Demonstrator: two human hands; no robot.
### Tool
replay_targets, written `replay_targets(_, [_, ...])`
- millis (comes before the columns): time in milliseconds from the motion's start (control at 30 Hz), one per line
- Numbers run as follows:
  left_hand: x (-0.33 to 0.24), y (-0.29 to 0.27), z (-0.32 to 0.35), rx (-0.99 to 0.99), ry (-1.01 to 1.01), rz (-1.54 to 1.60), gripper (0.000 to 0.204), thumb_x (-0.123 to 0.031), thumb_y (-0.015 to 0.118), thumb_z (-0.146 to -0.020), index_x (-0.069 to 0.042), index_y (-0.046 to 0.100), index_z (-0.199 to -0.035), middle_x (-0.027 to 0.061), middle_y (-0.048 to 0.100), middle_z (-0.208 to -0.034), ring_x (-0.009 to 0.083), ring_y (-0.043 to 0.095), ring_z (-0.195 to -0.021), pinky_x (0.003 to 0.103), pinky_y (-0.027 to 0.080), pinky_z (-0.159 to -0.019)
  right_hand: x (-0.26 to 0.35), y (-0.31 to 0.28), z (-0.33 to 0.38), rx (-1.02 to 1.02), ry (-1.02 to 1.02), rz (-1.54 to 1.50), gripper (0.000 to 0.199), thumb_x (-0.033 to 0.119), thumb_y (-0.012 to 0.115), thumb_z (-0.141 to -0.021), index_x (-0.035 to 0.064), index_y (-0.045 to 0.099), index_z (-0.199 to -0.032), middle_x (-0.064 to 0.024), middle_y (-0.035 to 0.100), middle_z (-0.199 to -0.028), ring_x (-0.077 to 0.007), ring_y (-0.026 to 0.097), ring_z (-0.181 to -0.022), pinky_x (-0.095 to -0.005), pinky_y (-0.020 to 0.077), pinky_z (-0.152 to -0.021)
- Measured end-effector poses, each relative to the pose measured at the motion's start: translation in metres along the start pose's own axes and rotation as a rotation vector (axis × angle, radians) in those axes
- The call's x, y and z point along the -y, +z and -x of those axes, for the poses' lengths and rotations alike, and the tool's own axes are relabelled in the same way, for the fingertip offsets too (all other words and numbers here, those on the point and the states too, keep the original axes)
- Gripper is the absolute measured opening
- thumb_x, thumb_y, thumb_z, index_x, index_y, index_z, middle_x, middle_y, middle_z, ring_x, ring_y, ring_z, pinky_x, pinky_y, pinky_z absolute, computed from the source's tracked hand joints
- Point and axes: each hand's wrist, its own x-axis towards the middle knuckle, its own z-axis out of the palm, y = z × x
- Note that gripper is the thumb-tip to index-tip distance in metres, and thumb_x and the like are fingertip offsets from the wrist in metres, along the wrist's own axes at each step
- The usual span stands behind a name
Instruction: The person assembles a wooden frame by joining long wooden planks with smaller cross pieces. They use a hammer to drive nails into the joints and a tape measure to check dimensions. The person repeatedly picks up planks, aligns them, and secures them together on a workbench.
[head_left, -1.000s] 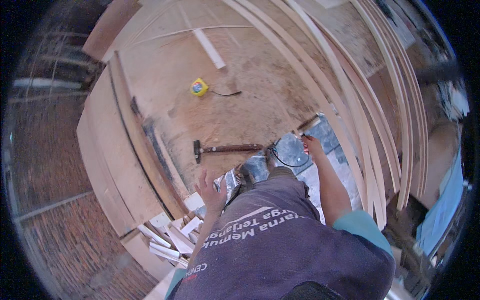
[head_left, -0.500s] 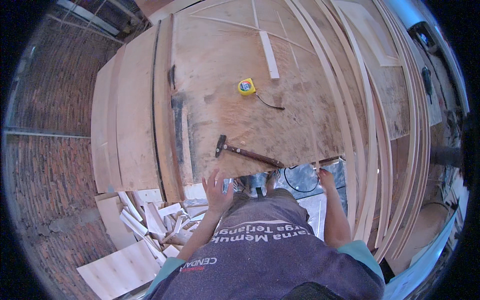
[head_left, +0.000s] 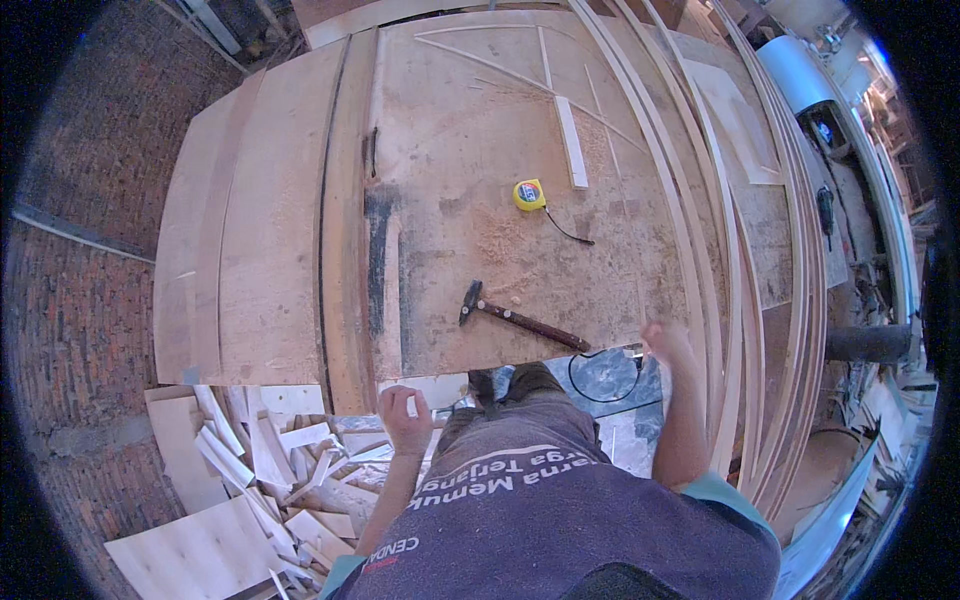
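Beside the bench's near edge, my left hand (head_left: 405, 420) is loosely curled, with no object visible in its fingers. My right hand (head_left: 669, 345) is at the edge farther right, blurred, its fingers pinched around the near end of a thin wooden strip (head_left: 633, 235). The strip's faint line runs away over the plywood bench top (head_left: 450, 240). Between my hands lies a hammer (head_left: 525, 325), its dark head to the left and its brown handle slanting toward the edge. Beyond it rests a yellow tape measure (head_left: 527, 194) with a black strap.
A narrow pale board (head_left: 571, 145) and sawdust lie on the bench. Long wooden strips (head_left: 735, 300) run along the right side. A thick beam (head_left: 348, 220) crosses the left part. Wood offcuts (head_left: 270, 450) are heaped below left, near a brick wall (head_left: 80, 330).
The view has shifted, so the bench items appear lower and farther right. My left hand's spread fingers have curled as it drew back from the bench edge. My right hand is now blurred.
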Motion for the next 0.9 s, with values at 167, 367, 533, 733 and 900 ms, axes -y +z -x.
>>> replay_targets(167, [0.029,-0.011,-0.011,-0.123,-0.049,0.013,0.012,-0.007,0.072,-0.086,-0.004,0.065,-0.095,0.0151,0.061,-0.096,0.0363,0.061,-0.092,0.048,0.050,-0.081,0.152,-0.049,-0.083,-0.274,-0.029,-0.164,0.033,0.036,0.069,-0.088,0.0096,0.076,-0.106,-0.0177,0.075,-0.098,-0.0353,0.072,-0.098,-0.0467,0.0555,-0.087])
replay_targets(367, [0.023,-0.017,-0.035,-0.221,-0.134,-0.198,0.013,-0.007,0.073,-0.086,-0.004,0.066,-0.096,0.0153,0.060,-0.099,0.0363,0.060,-0.094,0.049,0.049,-0.082,0.208,-0.069,-0.233,-0.522,-0.033,-0.117,0.044,0.040,0.071,-0.087,0.0132,0.072,-0.123,-0.0178,0.072,-0.119,-0.0378,0.070,-0.107,-0.0475,0.0538,-0.096])
replay_targets(533, [-0.002,0.001,-0.038,-0.257,-0.249,-0.124,0.015,-0.006,0.073,-0.084,-0.006,0.066,-0.098,0.0142,0.060,-0.100,0.0347,0.059,-0.096,0.047,0.049,-0.085,0.255,-0.085,-0.302,-0.474,0.061,-0.121,0.058,0.044,0.075,-0.085,0.0065,0.067,-0.128,-0.0235,0.068,-0.124,-0.0380,0.066,-0.116,-0.0493,0.0529,-0.098])
replay_targets(733, [-0.017,0.026,-0.047,-0.256,-0.221,-0.150,0.023,-0.006,0.076,-0.079,-0.008,0.066,-0.099,0.0129,0.059,-0.103,0.0342,0.060,-0.096,0.047,0.048,-0.086,0.252,-0.106,-0.345,-0.211,0.076,-0.277,0.073,0.050,0.077,-0.082,0.0001,0.059,-0.132,-0.0286,0.072,-0.106,-0.0415,0.071,-0.104,-0.0500,0.0567,-0.088])
replay_targets(900, [-0.016,0.025,-0.053,-0.226,-0.278,-0.182,0.023,-0.007,0.076,-0.079,-0.008,0.067,-0.100,0.0118,0.060,-0.105,0.0334,0.060,-0.099,0.048,0.047,-0.088,0.275,-0.061,-0.306,-0.354,-0.315,-0.015,0.070,0.047,0.078,-0.079,0.0024,0.060,-0.131,-0.0303,0.070,-0.105,-0.0427,0.068,-0.107,-0.0500,0.0558,-0.089])
